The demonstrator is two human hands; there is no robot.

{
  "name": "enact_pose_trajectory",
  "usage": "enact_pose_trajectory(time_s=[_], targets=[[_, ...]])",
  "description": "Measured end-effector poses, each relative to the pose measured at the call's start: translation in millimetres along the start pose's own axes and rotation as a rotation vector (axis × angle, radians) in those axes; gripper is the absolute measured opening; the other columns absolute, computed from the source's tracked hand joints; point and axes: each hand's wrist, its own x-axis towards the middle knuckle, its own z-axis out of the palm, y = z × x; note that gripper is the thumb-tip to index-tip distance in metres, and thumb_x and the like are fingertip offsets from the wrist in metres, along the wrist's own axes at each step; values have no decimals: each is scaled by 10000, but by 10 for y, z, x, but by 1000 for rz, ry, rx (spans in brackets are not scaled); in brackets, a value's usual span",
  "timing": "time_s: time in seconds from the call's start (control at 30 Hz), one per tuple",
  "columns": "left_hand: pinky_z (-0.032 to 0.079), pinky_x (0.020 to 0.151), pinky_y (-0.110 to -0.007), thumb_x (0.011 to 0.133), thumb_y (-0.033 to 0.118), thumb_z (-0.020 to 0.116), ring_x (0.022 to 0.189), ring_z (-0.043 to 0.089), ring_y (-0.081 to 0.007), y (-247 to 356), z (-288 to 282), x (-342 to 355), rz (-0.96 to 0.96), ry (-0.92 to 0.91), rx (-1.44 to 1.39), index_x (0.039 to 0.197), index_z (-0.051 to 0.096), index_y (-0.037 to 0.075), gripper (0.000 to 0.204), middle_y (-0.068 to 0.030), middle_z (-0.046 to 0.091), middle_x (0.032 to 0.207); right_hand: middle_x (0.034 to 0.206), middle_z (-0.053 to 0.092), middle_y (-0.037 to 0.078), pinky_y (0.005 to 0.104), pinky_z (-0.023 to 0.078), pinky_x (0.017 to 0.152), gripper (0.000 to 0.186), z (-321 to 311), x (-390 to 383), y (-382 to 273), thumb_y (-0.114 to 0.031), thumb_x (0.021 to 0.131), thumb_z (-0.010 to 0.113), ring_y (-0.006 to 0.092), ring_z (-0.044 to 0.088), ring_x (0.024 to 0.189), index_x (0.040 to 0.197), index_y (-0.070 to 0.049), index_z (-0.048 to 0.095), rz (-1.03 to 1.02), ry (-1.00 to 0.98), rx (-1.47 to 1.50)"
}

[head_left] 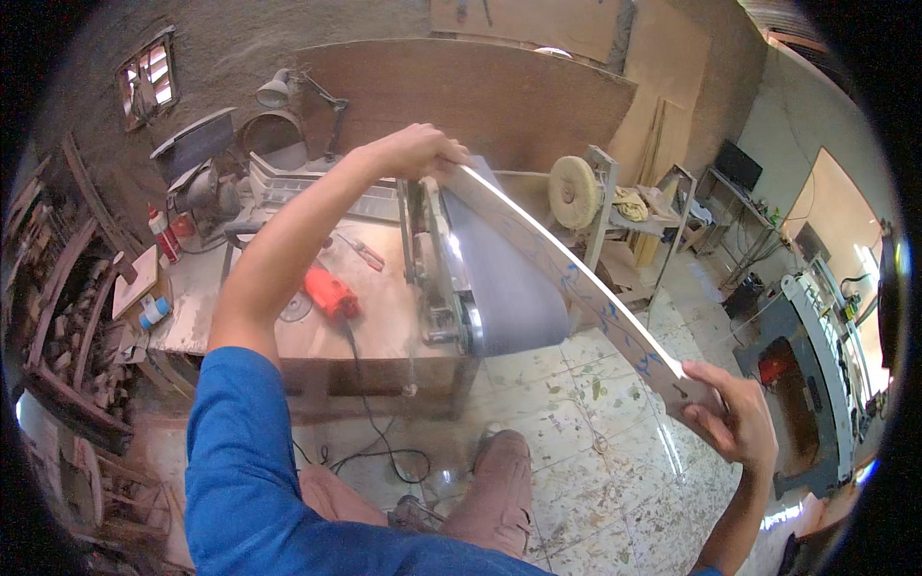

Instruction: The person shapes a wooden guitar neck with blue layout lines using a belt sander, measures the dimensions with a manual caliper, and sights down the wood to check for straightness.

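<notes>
A long, flat strip (615, 322) with a bright pale edge and blue line markings on its face slants across the view. At its far end, my left hand (427, 151) has its fingers closed over it, next to the top of the belt sander's grey belt (514, 288). My right hand (730, 413) grips the near right end between thumb and fingers, beside a small dark mark. The strip runs along the belt's right side; whether it touches the belt I cannot tell.
A red angle grinder (331, 291) and red-handled pliers (363, 252) lie on the dusty workbench (240, 331). Its black cord (379, 432) trails to the tiled floor near my feet. Beyond the belt stands a round buffing wheel (574, 192). Wood scraps (72, 336) are piled left.
</notes>
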Motion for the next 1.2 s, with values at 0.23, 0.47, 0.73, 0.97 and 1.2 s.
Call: enact_pose_trajectory(time_s=[0.23, 0.47, 0.73, 0.97, 1.2], targets=[[508, 1041, -432, 943, 154, 628, 1197, 656, -345, 488, -109, 41, 67, -114, -48, 1314, 708, 248, 392, -93, 690, 1325, 1127, 734, 222, 397, 568, 845, 507, -108, -689, -117, -57, 774, 822, 393, 736, 995, 1259, -58, 675, 31, 53, 15], [496, 1064, -403, 970, 207, 639, 1250, 648, -282, 802, -141, -42, 6, -160, -204, 1302, 721, 238, 343, -44, 689, 1353, 992, 745, 241, 398, 585, 735, 505, -116, -1168, -694, -102, 781, 847, 367, 759, 836, 1252, -37, 679, 53, 7, -44], [463, 1105, -415, 1008, 271, 600, 1318, 603, -289, 1150, -72, -204, 99, -75, -283, 1287, 732, 207, 316, -33, 680, 1369, 1002, 736, 250, 389, 566, 689, 445, -173, -1622, -1525, -61, 943, 719, 364, 732, 782, 1366, -1, 596, 162, -122, 14], [508, 1054, -392, 1006, 329, 611, 1208, 659, -293, 1625, -49, -362, 68, 85, -382, 1260, 746, 169, 330, -105, 692, 1331, 1124, 725, 226, 364, 555, 806, 444, -110, -2307, -1739, -92, 954, 727, 317, 717, 931, 1369, 6, 602, 299, 67, -30], [529, 749, -337, 1094, 271, 530, 688, 641, -174, 1962, 127, -1341, -325, 1509, -992, 836, 636, -16, 401, -89, 658, 785, 1051, 685, 86, 264, 505, 787, 424, 923, -2545, -1263, -180, 846, 743, 151, 654, 943, 1200, 38, 656, 412, 492, 833]])
